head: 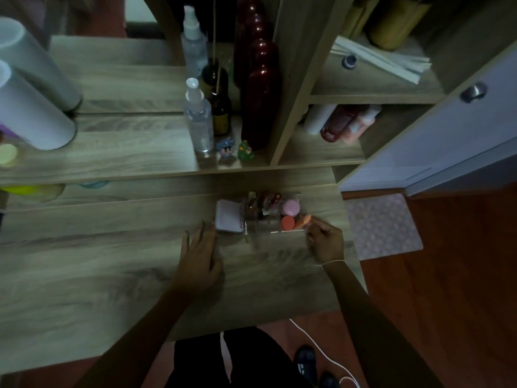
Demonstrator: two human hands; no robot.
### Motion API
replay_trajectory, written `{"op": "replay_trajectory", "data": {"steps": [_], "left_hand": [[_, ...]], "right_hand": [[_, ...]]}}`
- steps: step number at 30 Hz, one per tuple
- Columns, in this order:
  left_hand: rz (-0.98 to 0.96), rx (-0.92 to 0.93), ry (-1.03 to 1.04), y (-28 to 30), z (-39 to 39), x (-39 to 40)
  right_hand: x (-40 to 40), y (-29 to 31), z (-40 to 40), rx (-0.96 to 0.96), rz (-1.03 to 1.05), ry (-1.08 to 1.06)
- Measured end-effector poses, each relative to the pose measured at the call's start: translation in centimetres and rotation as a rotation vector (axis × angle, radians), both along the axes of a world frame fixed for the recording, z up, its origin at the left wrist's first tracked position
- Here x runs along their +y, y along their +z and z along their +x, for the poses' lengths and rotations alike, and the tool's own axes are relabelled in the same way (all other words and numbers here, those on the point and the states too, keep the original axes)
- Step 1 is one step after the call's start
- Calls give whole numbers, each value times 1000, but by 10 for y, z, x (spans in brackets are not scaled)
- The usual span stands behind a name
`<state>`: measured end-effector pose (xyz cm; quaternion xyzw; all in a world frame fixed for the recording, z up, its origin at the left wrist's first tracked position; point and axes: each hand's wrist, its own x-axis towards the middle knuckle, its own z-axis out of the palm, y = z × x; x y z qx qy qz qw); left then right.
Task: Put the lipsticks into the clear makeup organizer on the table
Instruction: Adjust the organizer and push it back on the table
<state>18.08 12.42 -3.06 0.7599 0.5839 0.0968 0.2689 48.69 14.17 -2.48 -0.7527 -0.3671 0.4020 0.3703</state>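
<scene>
The clear makeup organizer sits on the wooden table ahead of my hands. Several lipsticks stand upright in its left slots. A pink sponge, a round red one and an orange one fill its right part. My left hand lies flat on the table just left of the organizer, fingers spread, holding nothing. My right hand hovers at the organizer's right corner, fingers loosely curled beside the orange sponge; I cannot tell whether they touch it.
A white flat case lies against the organizer's left side. A raised shelf behind holds a spray bottle, dark bottles and two small figurines. A white cabinet door stands open at right. White cylinders sit far left.
</scene>
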Motion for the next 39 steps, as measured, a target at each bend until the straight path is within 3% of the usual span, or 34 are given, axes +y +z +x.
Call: {"op": "replay_trajectory", "data": {"steps": [27,31,36,39], "left_hand": [[-1,-65,60,9,54,21],[-5,-58,67,9,55,21],[75,-19,219,2,63,5],[100,22,216,-7,69,-14]], "right_hand": [[36,-1,46,-65,-86,-8],[36,0,47,29,-82,-7],[11,-4,28,-239,-70,-158],[-14,-11,14,-365,68,-77]]}}
